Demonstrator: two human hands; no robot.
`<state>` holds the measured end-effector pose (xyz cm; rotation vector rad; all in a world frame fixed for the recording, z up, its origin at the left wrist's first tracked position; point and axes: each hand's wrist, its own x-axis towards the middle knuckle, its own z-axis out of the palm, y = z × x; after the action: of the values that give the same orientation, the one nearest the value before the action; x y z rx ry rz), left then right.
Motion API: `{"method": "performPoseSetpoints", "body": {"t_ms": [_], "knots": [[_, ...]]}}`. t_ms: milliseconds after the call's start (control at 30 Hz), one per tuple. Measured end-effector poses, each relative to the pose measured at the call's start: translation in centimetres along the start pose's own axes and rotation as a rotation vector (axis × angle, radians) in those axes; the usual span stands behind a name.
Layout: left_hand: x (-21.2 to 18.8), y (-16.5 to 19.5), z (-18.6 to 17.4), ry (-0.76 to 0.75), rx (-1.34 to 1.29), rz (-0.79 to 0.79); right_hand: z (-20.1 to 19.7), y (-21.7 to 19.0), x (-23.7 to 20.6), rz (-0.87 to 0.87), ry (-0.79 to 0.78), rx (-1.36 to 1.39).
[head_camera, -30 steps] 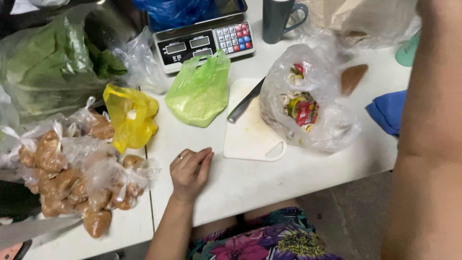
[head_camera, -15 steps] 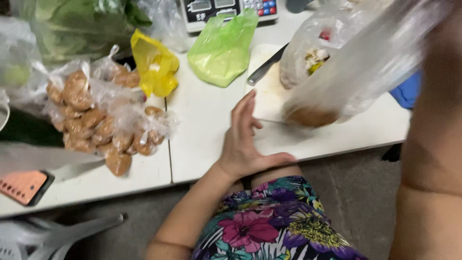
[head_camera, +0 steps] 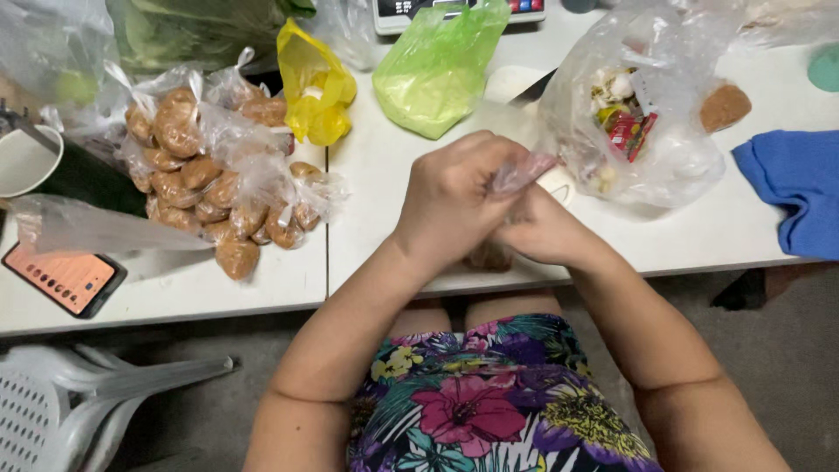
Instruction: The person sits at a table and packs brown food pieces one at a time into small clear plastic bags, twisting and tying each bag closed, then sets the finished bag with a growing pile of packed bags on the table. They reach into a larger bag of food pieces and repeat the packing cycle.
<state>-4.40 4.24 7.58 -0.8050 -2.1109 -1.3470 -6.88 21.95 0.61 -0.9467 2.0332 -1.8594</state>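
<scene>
A small clear thin plastic bag (head_camera: 517,173) is pinched at its twisted neck between the left hand (head_camera: 454,197) and the right hand (head_camera: 544,229), both closed on the film, just above the near edge of the white table (head_camera: 384,183). Something brown (head_camera: 489,256) hangs below the hands, probably the bag's contents, though it is mostly hidden. The film is judged light, soft and slippery, easily torn; it is best taken at the gathered neck, with the load supported from beneath.

Counted on the table: one clear bag of brown rounded pieces (head_camera: 205,166), one yellow plastic bag (head_camera: 316,83), one green plastic bag (head_camera: 441,70), one large clear bag of mixed packets (head_camera: 638,122), one blue cloth (head_camera: 791,188), one phone with an orange screen (head_camera: 63,278) and one pale cup (head_camera: 24,162). One white plastic chair (head_camera: 79,402) stands below at the left.
</scene>
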Motion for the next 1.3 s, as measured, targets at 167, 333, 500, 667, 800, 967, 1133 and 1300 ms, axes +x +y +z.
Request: {"method": "performPoseSetpoints", "body": {"t_ms": [167, 333, 500, 667, 800, 967, 1133, 1300], "knots": [[-0.6, 0.6, -3.7, 0.087, -0.269, -0.266, -1.3, -0.6, 1.2, 0.063, 0.021, 0.198], [-2.7, -2.3, -2.8, 0.016, -0.501, -0.114, -0.5, -5.5, 2.4, 0.031, -0.042, 0.238], [-6.2, -4.9, 2.5, -0.158, -0.306, -0.533, 0.5, -8.3, 3.1, -0.568, 0.007, -0.609], [-7.6, -7.1, 6.0, -0.187, 0.077, -0.138, 0.3, -6.2, 2.2, -0.023, 0.192, -0.166], [-8.8, -8.0, 5.7, -0.361, 0.202, -0.11, 0.0, -3.7, 1.4, 0.08, 0.149, 0.211], [-9.6, -9.8, 4.0, -0.429, 0.2, -0.121, 0.0, -2.6, 1.6, 0.005, 0.18, 0.419], [-9.8, -10.6, 3.8, -0.531, 0.053, -0.229, -0.7, -4.2, 1.7, -0.061, 0.043, 0.466], [-9.6, -9.5, 3.6, -0.482, -0.068, -0.293, -1.4, -4.9, 1.0, -0.07, -0.165, 0.036]]}}
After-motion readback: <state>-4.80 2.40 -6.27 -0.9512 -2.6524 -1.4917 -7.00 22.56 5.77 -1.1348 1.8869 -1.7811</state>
